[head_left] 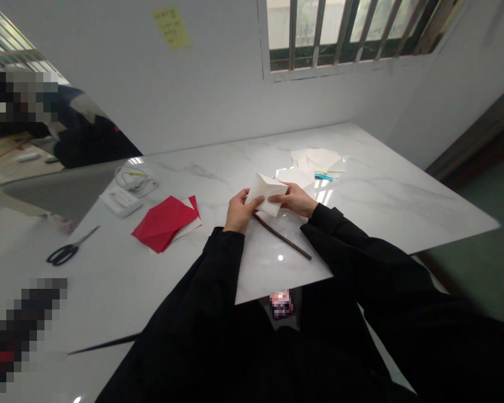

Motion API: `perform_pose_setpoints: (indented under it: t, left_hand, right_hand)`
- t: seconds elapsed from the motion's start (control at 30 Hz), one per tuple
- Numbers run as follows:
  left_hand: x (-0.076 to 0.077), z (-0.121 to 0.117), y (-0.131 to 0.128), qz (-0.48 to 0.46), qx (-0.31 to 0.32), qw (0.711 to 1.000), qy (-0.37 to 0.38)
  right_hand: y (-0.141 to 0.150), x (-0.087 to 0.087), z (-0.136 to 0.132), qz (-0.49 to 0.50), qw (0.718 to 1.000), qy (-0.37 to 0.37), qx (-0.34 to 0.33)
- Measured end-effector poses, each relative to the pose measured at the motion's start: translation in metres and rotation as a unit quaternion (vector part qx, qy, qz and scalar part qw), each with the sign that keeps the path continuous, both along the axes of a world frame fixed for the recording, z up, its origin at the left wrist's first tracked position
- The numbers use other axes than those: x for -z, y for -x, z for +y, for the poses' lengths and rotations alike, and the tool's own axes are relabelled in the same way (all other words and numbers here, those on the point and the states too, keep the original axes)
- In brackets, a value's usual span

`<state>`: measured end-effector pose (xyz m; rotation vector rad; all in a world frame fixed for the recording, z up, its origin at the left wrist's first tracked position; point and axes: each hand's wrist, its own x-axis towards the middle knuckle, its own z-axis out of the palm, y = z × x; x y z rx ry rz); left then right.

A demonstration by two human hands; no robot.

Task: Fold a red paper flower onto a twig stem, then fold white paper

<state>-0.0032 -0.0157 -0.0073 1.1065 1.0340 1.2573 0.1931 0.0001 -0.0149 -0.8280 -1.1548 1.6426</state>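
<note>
Between my two hands is a folded sheet of white paper [270,187], held up over the table with creases running across it. My left hand [239,212] grips its left side, thumb on the front face. The right side is pinched by my right hand [299,200], its thumb near the other one. Below the paper a thin dark brown stick [283,238] lies slanted on the table. Just behind my right hand rests another white paper piece [296,178], partly hidden.
Red paper sheets [166,224] lie to the left, with black scissors [69,250] and a white box with cable [124,200] beyond. White papers [317,158] and a small blue item [323,177] sit at the back of the marble-patterned table [386,196]. Another person [88,129] is at far left.
</note>
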Motion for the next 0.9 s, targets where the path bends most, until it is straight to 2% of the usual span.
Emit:
perform_pose_setpoints:
  t: [0.57,0.9]
  left_hand:
    - [-0.0015,-0.0021,-0.0024,-0.001,0.037,0.999,0.020]
    - [-0.0021,-0.0040,-0.0032,0.006,0.040,0.999,0.011]
  right_hand:
    - [0.0018,0.0019,-0.0003,0.002,1.000,0.009,0.004]
    - [0.0000,0.0022,-0.0031,-0.010,0.999,0.006,-0.039]
